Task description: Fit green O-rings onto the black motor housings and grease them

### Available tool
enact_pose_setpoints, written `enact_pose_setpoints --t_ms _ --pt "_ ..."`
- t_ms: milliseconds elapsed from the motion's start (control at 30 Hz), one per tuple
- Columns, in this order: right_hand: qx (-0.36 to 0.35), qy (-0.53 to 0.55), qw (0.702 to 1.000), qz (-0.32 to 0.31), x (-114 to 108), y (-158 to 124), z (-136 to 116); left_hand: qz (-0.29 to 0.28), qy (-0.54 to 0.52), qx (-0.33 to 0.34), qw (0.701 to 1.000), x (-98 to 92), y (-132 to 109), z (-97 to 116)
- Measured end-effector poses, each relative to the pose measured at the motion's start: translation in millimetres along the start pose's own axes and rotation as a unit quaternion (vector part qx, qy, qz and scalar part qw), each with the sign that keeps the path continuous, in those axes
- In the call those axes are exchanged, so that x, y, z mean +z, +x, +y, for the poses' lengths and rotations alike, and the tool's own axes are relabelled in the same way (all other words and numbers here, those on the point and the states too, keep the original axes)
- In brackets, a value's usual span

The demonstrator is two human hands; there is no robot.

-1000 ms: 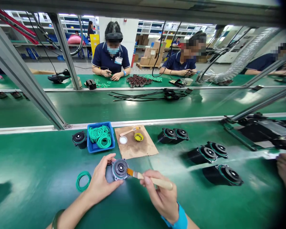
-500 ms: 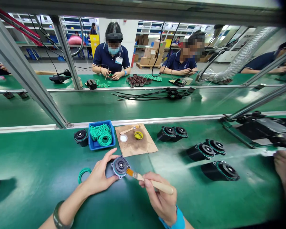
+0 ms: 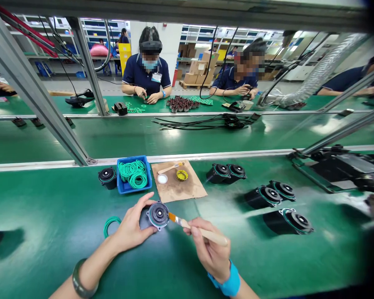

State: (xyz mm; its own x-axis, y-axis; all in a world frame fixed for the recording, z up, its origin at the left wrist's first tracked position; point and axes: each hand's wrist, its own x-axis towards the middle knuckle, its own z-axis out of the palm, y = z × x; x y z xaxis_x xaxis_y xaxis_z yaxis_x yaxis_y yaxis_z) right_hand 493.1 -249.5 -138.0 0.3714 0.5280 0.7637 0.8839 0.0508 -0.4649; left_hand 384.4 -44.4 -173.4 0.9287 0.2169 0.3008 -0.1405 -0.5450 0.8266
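Note:
Thumb and fingers of my left hand (image 3: 134, 226) grip the sides of a round black motor housing (image 3: 158, 215), which has small lugs around its rim and faces up toward me. My right hand (image 3: 210, 245) is closed on the pale wooden handle of a paintbrush (image 3: 185, 224). The brush's orange bristles touch the right edge of the housing's rim. Beside my left wrist, a few green rubber rings (image 3: 111, 225) lie on the green table.
A blue bin (image 3: 134, 189) holds green rings. On the cardboard sheet (image 3: 193, 187) are a second brush (image 3: 171, 167), a yellow cap (image 3: 182, 175) and a white disc (image 3: 162, 178). Several black housings (image 3: 263, 196) stand right. Co-workers (image 3: 149, 70) sit opposite.
The brush tip has shifted from the lower right of the housing's rim slightly up along its right side. My left hand keeps its hold on the housing.

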Motion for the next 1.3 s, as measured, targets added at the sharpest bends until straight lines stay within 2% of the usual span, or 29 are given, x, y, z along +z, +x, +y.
enact_pose_setpoints --t_ms 233,300,367,467,533,667,867,967,1067,1167,1300 --pt "-0.059 -0.004 0.998 0.005 3 -1 -12 0.048 0.032 -0.016 0.998 10.6 4 5" --pt "-0.056 -0.016 0.998 0.008 4 -2 -13 0.052 0.046 -0.014 0.997 11.7 3 6" --pt "-0.047 -0.023 0.999 0.016 4 -2 -13 0.029 0.038 0.007 0.999 9.4 2 5" --pt "-0.043 -0.024 0.998 0.031 5 -2 -13 -0.038 -0.033 0.044 0.998 1.8 2 3" --pt "-0.046 -0.022 0.998 0.037 6 -2 -14 -0.054 -0.073 0.032 0.995 -2.2 2 2" --pt "-0.075 -0.03 0.996 0.042 8 -3 -16 -0.005 -0.035 0.004 0.999 0.6 5 2" --pt "-0.091 -0.056 0.993 0.047 10 0 -21 0.054 0.037 0.02 0.998 11.5 6 2" --pt "-0.078 -0.056 0.994 0.046 10 -1 -22 0.001 -0.017 0.03 0.999 5.4 5 3" --pt "-0.065 -0.054 0.995 0.048 11 -3 -21 -0.046 -0.092 0.006 0.995 -2.4 3 3" --pt "-0.078 -0.052 0.994 0.048 11 -4 -21 -0.01 -0.066 -0.024 0.997 -2.7 3 2" --pt "-0.085 -0.066 0.993 0.053 13 -4 -22 0.027 -0.004 -0.017 0.999 5.6 4 -1"
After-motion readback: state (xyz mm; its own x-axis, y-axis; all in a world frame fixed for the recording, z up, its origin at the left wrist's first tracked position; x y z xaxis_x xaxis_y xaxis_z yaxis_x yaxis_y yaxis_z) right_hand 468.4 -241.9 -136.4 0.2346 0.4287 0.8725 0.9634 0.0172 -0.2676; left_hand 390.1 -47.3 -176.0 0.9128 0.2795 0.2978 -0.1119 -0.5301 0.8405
